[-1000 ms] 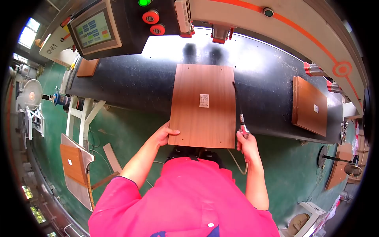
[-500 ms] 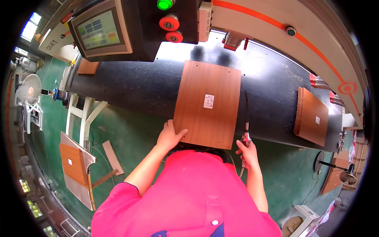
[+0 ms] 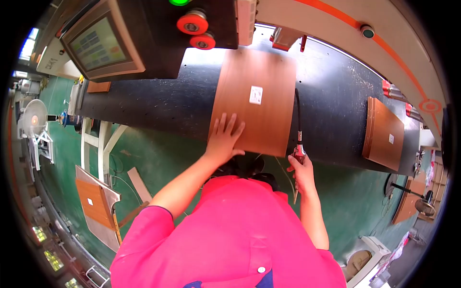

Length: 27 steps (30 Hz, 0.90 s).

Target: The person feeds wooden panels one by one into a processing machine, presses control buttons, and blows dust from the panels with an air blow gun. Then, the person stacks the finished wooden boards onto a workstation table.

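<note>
A brown wood-grain panel (image 3: 269, 115) with a white label (image 3: 256, 95) lies on the black table (image 3: 326, 115), its near end over the front edge. My left hand (image 3: 224, 140) rests flat on the panel's near left part, fingers spread. Just right of the panel's near right corner, my right hand (image 3: 302, 174) is wrapped round a red and silver air gun (image 3: 299, 152). The gun's long dark nozzle points away from me, along the panel's right side.
More brown panels (image 3: 384, 134) are stacked at the table's right. A touchscreen (image 3: 98, 43) and red buttons (image 3: 192, 22) hang over the back left. A machine beam (image 3: 331, 29) spans the back. At left stand a fan (image 3: 34, 117) and a cart holding a panel (image 3: 96, 201).
The panel has slid away from me, further onto the table. My left hand has gone from gripping its near left edge to lying flat on top. My right hand keeps hold of the air gun.
</note>
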Tool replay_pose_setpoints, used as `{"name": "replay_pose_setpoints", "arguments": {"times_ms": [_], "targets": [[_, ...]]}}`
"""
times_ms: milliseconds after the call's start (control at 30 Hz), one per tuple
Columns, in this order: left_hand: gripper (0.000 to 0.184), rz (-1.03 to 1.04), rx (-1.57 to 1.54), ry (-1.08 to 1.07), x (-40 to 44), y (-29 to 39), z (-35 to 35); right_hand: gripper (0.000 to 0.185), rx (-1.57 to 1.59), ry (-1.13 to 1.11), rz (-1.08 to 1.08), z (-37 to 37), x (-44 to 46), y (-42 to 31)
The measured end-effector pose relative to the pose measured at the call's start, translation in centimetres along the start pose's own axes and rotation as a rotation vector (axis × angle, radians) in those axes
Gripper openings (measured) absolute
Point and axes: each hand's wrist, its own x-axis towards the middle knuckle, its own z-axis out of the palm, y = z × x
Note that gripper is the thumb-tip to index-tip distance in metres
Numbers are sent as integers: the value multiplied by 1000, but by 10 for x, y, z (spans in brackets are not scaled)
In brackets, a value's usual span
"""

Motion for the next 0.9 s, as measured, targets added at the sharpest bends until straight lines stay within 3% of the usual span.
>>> {"name": "replay_pose_setpoints", "arguments": {"times_ms": [400,900], "targets": [[94,-56,44,2,122,-56,-10,25,159,-53,46,12,1,20],[96,-83,96,-75,138,-55,-22,32,156,-103,60,22,11,-2]]}}
